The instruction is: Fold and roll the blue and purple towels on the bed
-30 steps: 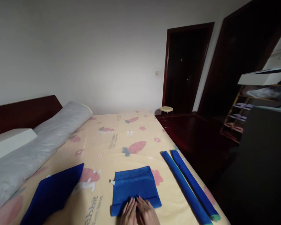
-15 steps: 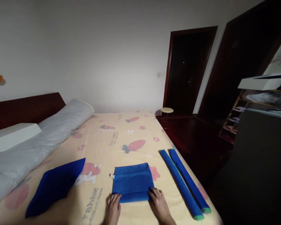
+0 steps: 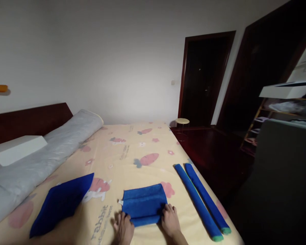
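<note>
Blue cloth (image 3: 144, 204) is gripped at its near corners by the palm-down, curled left hand (image 3: 124, 227) and right hand (image 3: 171, 220).

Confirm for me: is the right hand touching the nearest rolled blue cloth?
Apart. The head view shows a strip of yellow bedsheet between the right hand and the nearest rolled blue cloth.

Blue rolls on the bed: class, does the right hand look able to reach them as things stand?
Probably yes: only sheet lies between the right hand and the blue rolls, though the hand would likely have to leave the cloth's edge first.
</note>
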The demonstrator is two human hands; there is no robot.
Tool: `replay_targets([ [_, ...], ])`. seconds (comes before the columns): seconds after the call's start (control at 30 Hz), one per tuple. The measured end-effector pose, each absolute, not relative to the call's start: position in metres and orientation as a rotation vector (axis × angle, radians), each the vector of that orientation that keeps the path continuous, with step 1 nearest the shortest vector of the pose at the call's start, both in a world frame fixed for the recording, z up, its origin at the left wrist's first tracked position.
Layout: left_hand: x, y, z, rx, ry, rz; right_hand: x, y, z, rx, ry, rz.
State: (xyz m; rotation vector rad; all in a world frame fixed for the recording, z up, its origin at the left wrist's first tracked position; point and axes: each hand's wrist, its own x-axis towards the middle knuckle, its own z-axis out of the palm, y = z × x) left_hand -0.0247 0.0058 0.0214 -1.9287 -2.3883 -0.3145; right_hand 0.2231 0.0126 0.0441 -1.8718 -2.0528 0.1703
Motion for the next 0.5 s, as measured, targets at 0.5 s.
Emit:
replay_targets([
  [0.5, -0.014, 0.003, -0.008, -2.649, -1.943, -0.553, 0.199, 0.008, 0.009, -1.334, -2.328, 0.271],
])
